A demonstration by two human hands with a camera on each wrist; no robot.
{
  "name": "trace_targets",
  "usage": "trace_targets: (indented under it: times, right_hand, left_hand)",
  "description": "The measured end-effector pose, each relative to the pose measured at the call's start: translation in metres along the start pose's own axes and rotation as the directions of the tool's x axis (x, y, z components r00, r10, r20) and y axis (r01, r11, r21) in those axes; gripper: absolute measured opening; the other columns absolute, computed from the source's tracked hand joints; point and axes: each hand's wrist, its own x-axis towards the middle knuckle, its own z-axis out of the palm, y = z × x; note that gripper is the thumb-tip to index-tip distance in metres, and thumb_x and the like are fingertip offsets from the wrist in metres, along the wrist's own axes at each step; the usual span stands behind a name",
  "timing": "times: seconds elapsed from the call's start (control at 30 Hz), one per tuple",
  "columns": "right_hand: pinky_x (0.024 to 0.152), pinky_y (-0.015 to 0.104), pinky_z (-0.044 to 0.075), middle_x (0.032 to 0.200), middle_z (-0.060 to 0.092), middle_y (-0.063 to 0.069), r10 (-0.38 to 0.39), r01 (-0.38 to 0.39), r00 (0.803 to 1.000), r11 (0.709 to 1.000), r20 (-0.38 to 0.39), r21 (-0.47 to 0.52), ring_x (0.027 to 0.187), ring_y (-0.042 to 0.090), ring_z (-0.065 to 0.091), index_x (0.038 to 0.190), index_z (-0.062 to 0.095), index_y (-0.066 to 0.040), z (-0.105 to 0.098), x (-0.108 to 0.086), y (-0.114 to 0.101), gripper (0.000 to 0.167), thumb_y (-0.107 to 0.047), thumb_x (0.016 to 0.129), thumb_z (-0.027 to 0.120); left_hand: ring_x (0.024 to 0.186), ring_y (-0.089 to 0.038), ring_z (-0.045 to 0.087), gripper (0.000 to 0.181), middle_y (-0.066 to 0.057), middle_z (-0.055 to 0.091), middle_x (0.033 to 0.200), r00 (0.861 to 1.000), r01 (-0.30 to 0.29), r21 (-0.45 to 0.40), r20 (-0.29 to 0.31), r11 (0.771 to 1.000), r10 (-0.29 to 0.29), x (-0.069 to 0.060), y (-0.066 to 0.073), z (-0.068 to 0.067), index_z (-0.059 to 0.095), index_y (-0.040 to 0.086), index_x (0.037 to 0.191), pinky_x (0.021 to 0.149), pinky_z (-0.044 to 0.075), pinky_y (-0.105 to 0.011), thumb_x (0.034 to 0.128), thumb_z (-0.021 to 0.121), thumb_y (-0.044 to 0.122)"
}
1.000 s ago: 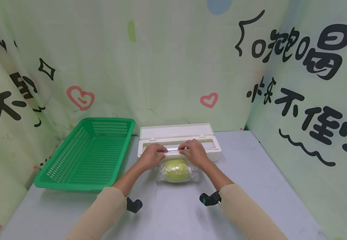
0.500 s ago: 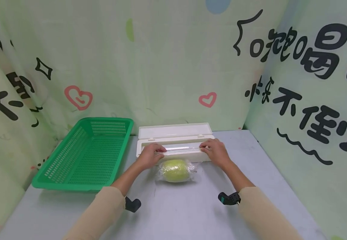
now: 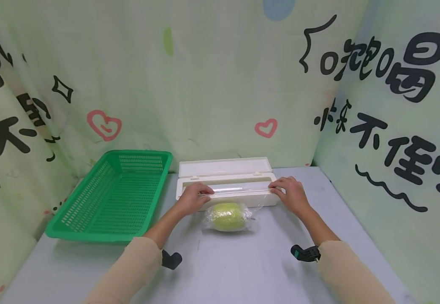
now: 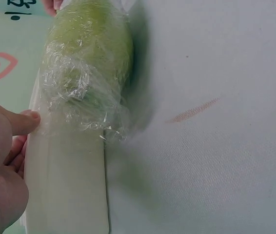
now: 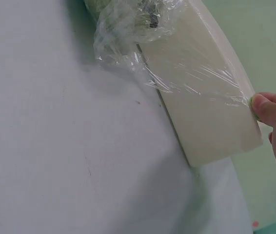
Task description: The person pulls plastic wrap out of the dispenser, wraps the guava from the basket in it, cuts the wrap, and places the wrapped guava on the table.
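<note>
A yellow-green oval fruit (image 3: 227,217) wrapped in cling film (image 5: 204,80) lies on the table before an opened white cling film box (image 3: 239,199). The film stretches from the fruit up the box's front to its upper edge. With thumb in front and fingers behind, my left hand (image 3: 194,197) pinches that edge left of centre, beside the film's border. Near the box's right end, my right hand (image 3: 291,195) pinches the film at the same edge. A small greenish spot shows beneath the right thumb (image 5: 261,103); what it is cannot be made out.
A green plastic basket (image 3: 98,237) stands on the table left of the box. Behind the box, its raised white lid (image 3: 224,167) leans back toward a printed curtain (image 3: 212,84). The pale table (image 3: 224,270) extends in front of the fruit.
My right hand has slid rightward along the box's front edge, from near the middle to the right end. The left hand keeps its place, and the fruit stays put.
</note>
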Motion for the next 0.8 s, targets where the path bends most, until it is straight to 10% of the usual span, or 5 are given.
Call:
trace_targets:
  times: [0.8]
  right_hand:
    - [0.077, 0.044, 0.048, 0.102, 0.068, 0.013, 0.061, -0.062, 0.998, 0.998, 0.011, 0.023, 0.092, 0.032, 0.057, 0.099, 0.073, -0.007, -0.011, -0.007, 0.015, 0.014, -0.01, 0.086, 0.071]
  left_hand:
    - [0.1, -0.026, 0.064, 0.019, -0.01, 0.069, 0.106, 1.0, 0.022, -0.048, 0.005, 0.999, -0.022, -0.001, 0.003, -0.002, 0.072, 0.005, 0.105, 0.089, 0.054, -0.04, 0.0879, 0.066, 0.002]
